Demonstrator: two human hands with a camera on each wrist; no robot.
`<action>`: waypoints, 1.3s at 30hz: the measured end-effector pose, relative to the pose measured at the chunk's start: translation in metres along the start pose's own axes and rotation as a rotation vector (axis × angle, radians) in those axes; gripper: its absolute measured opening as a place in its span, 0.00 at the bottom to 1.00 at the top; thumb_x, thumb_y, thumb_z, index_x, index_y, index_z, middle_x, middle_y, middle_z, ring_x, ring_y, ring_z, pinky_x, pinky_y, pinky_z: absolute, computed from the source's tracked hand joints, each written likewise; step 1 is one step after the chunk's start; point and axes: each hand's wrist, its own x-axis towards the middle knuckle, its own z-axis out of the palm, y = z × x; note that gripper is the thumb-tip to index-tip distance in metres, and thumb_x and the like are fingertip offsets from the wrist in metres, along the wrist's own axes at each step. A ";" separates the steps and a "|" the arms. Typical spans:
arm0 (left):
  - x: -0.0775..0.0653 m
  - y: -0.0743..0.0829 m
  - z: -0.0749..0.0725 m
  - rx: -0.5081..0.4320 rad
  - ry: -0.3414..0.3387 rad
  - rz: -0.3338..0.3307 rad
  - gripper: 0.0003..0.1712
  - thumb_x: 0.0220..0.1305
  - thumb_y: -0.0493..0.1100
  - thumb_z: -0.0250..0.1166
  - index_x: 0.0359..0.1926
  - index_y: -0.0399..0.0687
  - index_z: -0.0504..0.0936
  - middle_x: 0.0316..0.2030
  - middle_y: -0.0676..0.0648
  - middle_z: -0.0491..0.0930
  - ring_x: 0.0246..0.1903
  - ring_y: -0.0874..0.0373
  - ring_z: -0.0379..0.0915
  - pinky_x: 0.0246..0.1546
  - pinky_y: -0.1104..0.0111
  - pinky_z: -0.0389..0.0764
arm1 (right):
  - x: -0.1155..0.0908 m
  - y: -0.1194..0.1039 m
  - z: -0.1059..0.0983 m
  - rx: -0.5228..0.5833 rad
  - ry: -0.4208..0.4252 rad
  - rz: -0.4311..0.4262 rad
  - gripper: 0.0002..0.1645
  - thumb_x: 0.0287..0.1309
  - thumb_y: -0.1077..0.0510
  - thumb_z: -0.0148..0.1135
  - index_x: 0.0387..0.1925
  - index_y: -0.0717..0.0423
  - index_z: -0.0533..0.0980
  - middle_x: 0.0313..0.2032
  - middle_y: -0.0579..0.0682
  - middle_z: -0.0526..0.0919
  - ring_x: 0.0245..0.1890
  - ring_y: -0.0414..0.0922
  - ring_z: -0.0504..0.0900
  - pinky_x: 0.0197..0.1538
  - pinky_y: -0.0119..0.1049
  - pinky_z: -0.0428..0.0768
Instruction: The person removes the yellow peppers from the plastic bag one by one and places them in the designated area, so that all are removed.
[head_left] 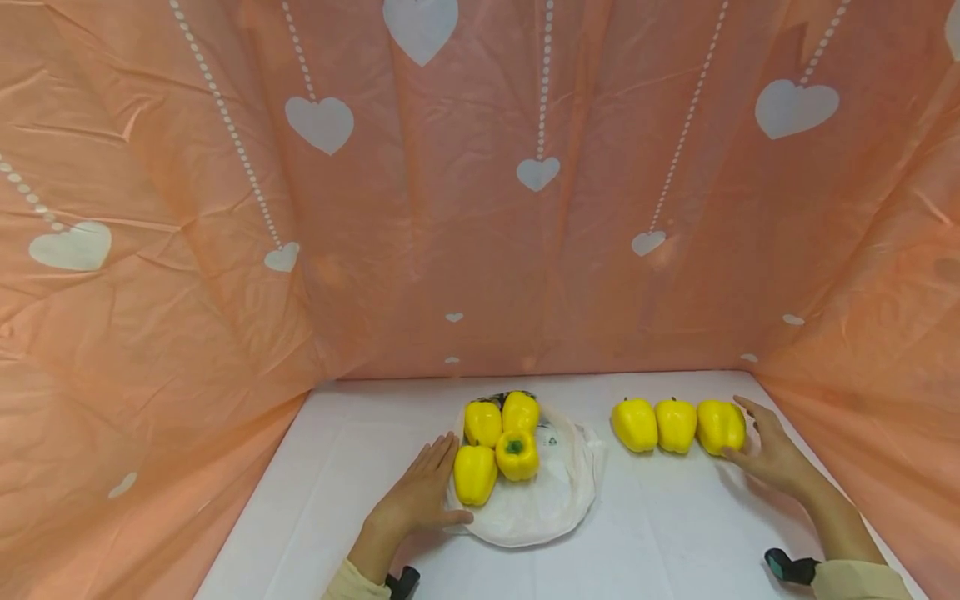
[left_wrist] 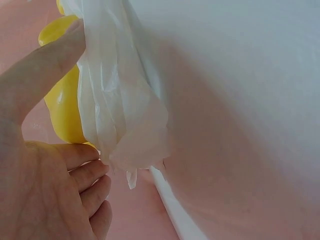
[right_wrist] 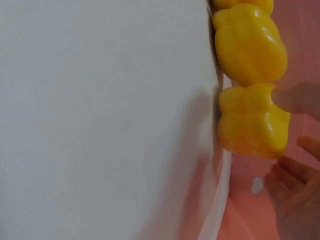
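Several yellow bell peppers (head_left: pixel 475 475) sit together on the left half of a round, flattened whitish plastic bag (head_left: pixel 555 512). My left hand (head_left: pixel 423 492) lies at the bag's left edge with straight fingers, thumb spread toward its front rim; the left wrist view shows the bunched bag (left_wrist: pixel 117 95) beside the thumb and a pepper (left_wrist: pixel 65 107) behind it. To the right, three more yellow bell peppers (head_left: pixel 676 425) stand in a row. My right hand (head_left: pixel 768 446) is at the rightmost pepper (right_wrist: pixel 252 122), thumb and fingers spread about its right side, not visibly gripping.
A white-covered table (head_left: pixel 645 525) lies under everything. Orange sheeting with white hearts (head_left: pixel 480 250) hangs behind and on both sides. Dark wrist-worn devices (head_left: pixel 791 567) show near the sleeves. Some dark print (head_left: pixel 491 400) shows at the bag's back edge.
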 end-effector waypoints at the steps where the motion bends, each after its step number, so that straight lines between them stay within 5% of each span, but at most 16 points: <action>1: 0.000 0.000 0.000 0.001 0.001 0.002 0.71 0.57 0.64 0.81 0.85 0.34 0.50 0.86 0.36 0.46 0.85 0.42 0.42 0.85 0.47 0.45 | 0.000 -0.001 0.000 -0.008 0.014 -0.007 0.58 0.62 0.61 0.73 0.80 0.73 0.48 0.70 0.84 0.53 0.64 0.84 0.62 0.62 0.86 0.66; 7: 0.000 0.000 0.000 0.003 0.010 0.012 0.71 0.57 0.64 0.81 0.85 0.33 0.50 0.85 0.36 0.46 0.85 0.42 0.42 0.85 0.47 0.45 | 0.002 -0.008 0.002 0.001 0.104 -0.104 0.55 0.58 0.65 0.74 0.78 0.72 0.53 0.69 0.82 0.56 0.66 0.83 0.58 0.62 0.89 0.60; 12: 0.001 -0.001 0.001 -0.004 0.006 0.009 0.71 0.57 0.63 0.81 0.85 0.33 0.50 0.85 0.36 0.46 0.85 0.42 0.42 0.86 0.47 0.45 | 0.003 -0.023 0.003 -0.001 0.123 -0.149 0.54 0.57 0.65 0.76 0.78 0.68 0.57 0.69 0.79 0.59 0.65 0.80 0.62 0.57 0.89 0.65; 39: 0.000 0.000 0.000 -0.015 0.012 0.024 0.71 0.57 0.62 0.81 0.84 0.32 0.50 0.85 0.35 0.47 0.85 0.41 0.43 0.85 0.46 0.45 | 0.013 -0.107 0.039 0.025 0.040 -0.298 0.47 0.59 0.63 0.79 0.76 0.58 0.66 0.71 0.64 0.71 0.69 0.68 0.71 0.66 0.79 0.71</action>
